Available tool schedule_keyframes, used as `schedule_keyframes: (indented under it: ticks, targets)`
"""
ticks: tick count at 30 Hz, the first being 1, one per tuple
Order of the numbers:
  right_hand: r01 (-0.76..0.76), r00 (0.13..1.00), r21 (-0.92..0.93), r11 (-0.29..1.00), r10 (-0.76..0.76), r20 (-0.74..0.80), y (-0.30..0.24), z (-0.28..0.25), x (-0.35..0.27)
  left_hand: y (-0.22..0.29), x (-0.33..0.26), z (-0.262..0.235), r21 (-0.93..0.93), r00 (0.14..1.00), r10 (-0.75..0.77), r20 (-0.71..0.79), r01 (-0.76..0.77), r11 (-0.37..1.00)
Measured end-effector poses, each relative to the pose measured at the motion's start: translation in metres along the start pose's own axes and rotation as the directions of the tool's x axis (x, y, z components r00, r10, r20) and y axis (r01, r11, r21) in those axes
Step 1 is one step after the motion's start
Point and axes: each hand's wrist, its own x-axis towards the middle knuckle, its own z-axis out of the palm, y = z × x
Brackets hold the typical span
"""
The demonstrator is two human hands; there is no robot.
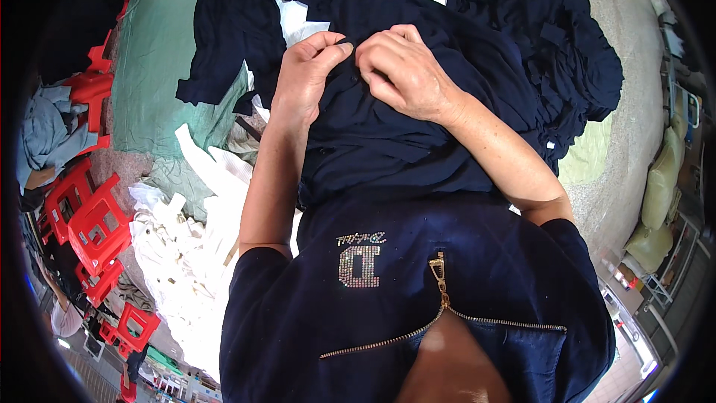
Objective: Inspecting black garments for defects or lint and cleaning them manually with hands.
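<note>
My left hand (306, 75) and my right hand (406, 71) meet over a dark navy garment (388, 142) lying across my lap. Both hands pinch the fabric, the fingertips of the two almost touching at one spot on the cloth. What sits between the fingertips is too small to make out. More navy garments (552, 52) lie heaped beyond and to the right of my hands. My own navy top with a gold zip fills the lower part of the view.
A green cloth (160, 52) is spread on the ground to the left. White fabric pieces (186, 254) are piled at my lower left. Several red plastic stools (93, 227) stand along the left edge. Pale sacks (660, 186) lie at the right.
</note>
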Motion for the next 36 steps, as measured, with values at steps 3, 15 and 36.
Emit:
schedule_keyframes:
  ticks: [3, 15, 36]
  targets:
    - [-0.071, 0.997, 0.101, 0.992, 0.071, 0.000, 0.001, -0.002, -0.003, -0.005, -0.001, -0.003, -0.016, 0.999, 0.037, -0.012, -0.037, 0.999]
    - [-0.158, 0.980, 0.097, 0.983, 0.144, 0.141, -0.006, 0.004, 0.006, -0.013, 0.020, -0.022, -0.113, 0.998, 0.067, 0.014, -0.065, 0.991]
    - [-0.502, 0.865, 0.493, 0.711, 0.412, 0.287, -0.020, -0.038, -0.003, 0.010, -0.006, 0.001, 0.225, 0.967, 0.251, 0.041, -0.254, 0.941]
